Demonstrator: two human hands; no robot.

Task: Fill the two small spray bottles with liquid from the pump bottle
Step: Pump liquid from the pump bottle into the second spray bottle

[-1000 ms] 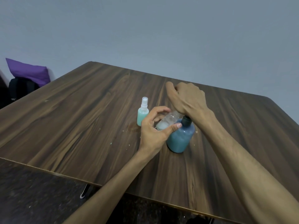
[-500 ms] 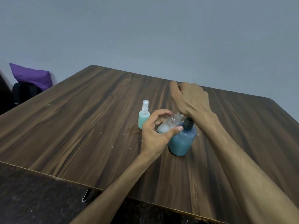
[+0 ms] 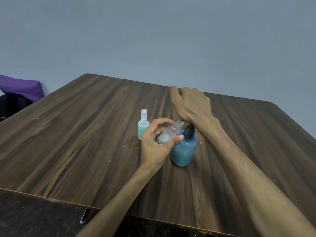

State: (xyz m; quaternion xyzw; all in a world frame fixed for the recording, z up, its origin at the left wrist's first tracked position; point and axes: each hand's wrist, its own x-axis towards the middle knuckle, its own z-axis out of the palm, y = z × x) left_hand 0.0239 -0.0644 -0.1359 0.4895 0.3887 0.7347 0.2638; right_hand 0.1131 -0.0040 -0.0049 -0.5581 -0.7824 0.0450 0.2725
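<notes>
A round blue pump bottle (image 3: 184,151) with a dark collar stands mid-table. My right hand (image 3: 191,105) sits over its pump head, which the wrist hides; the fingers are curled. My left hand (image 3: 157,142) holds a small clear spray bottle (image 3: 170,134) with no cap, tilted with its open neck toward the pump spout, a little pale liquid at its bottom. A second small spray bottle (image 3: 143,126), capped in white and filled with mint-green liquid, stands upright just left of my left hand.
The dark wood table (image 3: 85,134) has small crumbs or droplets near the bottles. A purple cushion (image 3: 20,86) lies on a black bag (image 3: 12,103) beyond the table's left edge. The near table edge runs across the lower frame.
My right hand has risen slightly above the pump. The clear bottle stays tilted at the spout in my left hand. The camera view has shifted a little.
</notes>
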